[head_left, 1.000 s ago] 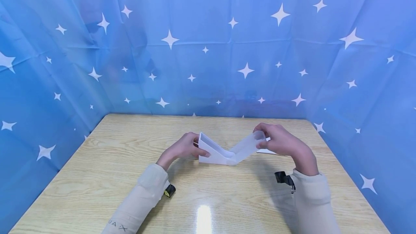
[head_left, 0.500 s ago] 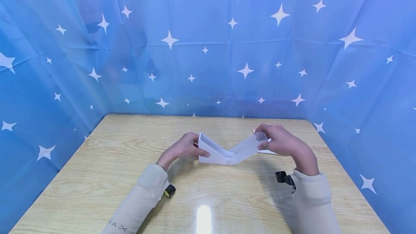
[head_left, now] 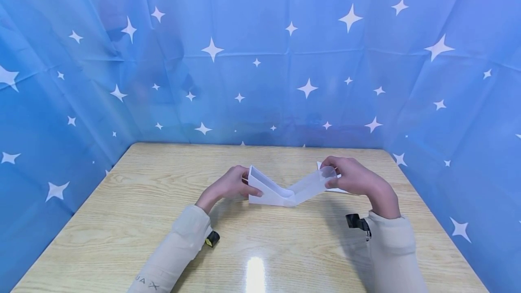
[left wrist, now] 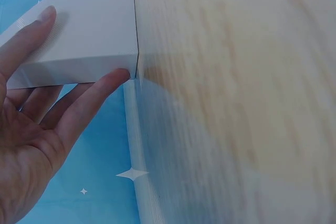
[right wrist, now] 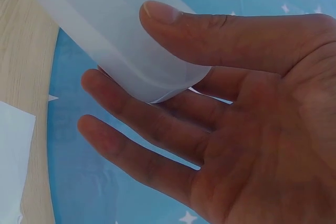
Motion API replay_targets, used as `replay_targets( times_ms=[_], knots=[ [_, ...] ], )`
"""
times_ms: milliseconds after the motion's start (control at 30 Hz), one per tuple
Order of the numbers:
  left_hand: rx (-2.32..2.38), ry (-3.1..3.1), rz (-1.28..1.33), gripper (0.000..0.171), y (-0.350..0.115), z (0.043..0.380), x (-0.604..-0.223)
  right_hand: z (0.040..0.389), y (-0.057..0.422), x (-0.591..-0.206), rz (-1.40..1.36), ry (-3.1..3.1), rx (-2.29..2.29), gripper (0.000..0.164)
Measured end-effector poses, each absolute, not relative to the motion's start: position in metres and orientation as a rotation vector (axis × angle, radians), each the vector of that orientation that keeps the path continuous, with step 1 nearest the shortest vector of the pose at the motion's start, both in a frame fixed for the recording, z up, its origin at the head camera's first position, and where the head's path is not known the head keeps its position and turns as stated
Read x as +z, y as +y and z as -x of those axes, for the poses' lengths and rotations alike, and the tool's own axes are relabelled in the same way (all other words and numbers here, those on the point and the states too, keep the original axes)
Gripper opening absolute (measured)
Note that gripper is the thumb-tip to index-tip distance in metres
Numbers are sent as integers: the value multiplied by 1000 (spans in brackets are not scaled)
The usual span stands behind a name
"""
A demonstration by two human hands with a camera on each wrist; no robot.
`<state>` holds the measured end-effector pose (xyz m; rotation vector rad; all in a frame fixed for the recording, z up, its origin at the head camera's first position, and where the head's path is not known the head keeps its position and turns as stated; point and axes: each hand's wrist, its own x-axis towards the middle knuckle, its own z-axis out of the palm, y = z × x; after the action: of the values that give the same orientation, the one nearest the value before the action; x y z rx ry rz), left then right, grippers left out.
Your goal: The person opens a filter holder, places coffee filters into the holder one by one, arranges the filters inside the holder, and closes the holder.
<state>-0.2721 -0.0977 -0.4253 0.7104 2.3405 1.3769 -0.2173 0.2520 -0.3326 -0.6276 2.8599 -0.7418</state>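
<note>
A white wedge-shaped box (head_left: 264,195) with an open top rests on the table in the head view. A frosted, translucent lid-like piece (head_left: 308,187) slants up to the right from its low end. My left hand (head_left: 234,182) grips the box's tall end; in the left wrist view the thumb lies on one broad face of the box (left wrist: 94,24), with fingers around the other side. My right hand (head_left: 351,176) pinches the raised rounded end of the translucent piece (right wrist: 113,30) between thumb and fingers. Whether the two pieces are hinged, I cannot tell.
Behind my right hand a flat white object (head_left: 334,190) lies on the wooden table (head_left: 171,171), partly hidden. A blue curtain (head_left: 260,80) with white stars closes off the back and both sides.
My right hand has shifted slightly right, and the translucent piece's raised end has gone with it, a touch lower. More of the flat white object shows. The left hand stays put.
</note>
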Motion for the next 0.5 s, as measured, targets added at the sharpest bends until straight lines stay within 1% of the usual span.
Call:
replay_targets(
  times_ms=[500],
  knots=[
    [1382, 2324, -710, 33, -97, 273, -426, 218, 254, -334, 601, 2838, -732, 34]
  ],
)
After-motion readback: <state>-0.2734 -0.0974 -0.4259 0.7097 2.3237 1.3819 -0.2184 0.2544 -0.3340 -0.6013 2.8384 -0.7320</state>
